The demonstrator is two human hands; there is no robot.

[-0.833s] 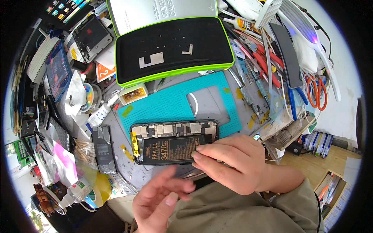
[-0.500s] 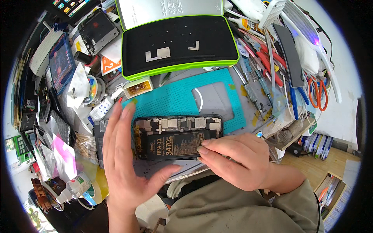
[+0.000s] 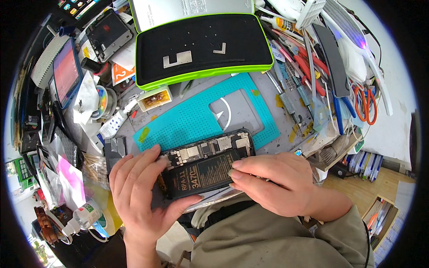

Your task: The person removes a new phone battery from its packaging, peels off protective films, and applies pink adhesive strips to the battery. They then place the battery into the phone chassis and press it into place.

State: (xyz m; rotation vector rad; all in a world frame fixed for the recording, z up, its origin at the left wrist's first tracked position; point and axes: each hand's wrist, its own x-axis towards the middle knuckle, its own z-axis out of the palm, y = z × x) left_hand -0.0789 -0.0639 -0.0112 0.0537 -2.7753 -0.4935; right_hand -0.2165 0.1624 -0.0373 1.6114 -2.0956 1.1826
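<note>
An opened smartphone (image 3: 210, 146) lies in front of me, its circuit board along the far side. A black battery (image 3: 203, 175) with gold print fills its near side. My left hand (image 3: 145, 185) is closed around the phone's left end, fingers on the far edge and thumb along the near edge. At the right end, my right hand (image 3: 275, 181) has thumb and fingers bent together against the battery's right end and the phone's near edge. Its fingers partly hide that corner. Beyond the phone lies a teal perforated mat (image 3: 178, 123) with a rectangular cutout.
A green-rimmed case (image 3: 201, 40) with black foam holds small metal plates and screws. An open small box (image 3: 155, 99) of amber material stands before it. Screwdrivers (image 3: 286, 100), red-handled pliers (image 3: 304, 73) and orange scissors (image 3: 365, 105) crowd the right. Left are a tube (image 3: 115, 124) and another phone (image 3: 67, 73).
My left hand has come down from above the phone's left end and closed on it. The phone has turned, its left end nearer me. The mat has rotated slightly too.
</note>
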